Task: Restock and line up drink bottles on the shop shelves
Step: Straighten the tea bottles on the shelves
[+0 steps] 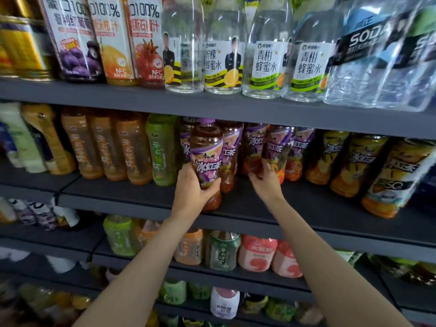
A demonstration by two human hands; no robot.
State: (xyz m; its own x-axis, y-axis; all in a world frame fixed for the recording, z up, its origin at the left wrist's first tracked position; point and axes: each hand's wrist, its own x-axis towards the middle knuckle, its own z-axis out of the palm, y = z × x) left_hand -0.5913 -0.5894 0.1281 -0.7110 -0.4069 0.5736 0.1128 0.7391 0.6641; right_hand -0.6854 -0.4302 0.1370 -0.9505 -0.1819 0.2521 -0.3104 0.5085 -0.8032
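Note:
My left hand (192, 188) grips the lower half of a purple-labelled iced tea bottle (206, 152), which stands upright at the front of the dark middle shelf (132, 194). More purple iced tea bottles (230, 147) stand just behind it. My right hand (265, 177) reaches deeper and its fingers curl round the base of another purple iced tea bottle (256, 147) in the neighbouring row. That bottle's bottom is partly hidden by my fingers.
Orange tea bottles (106, 147) and a green tea bottle (162, 149) stand left of my hands; yellow iced tea bottles (358, 161) fill the right. Clear honey-water bottles (224, 50) and juices (118, 38) sit on the shelf above. Lower shelves hold several small drinks (224, 251).

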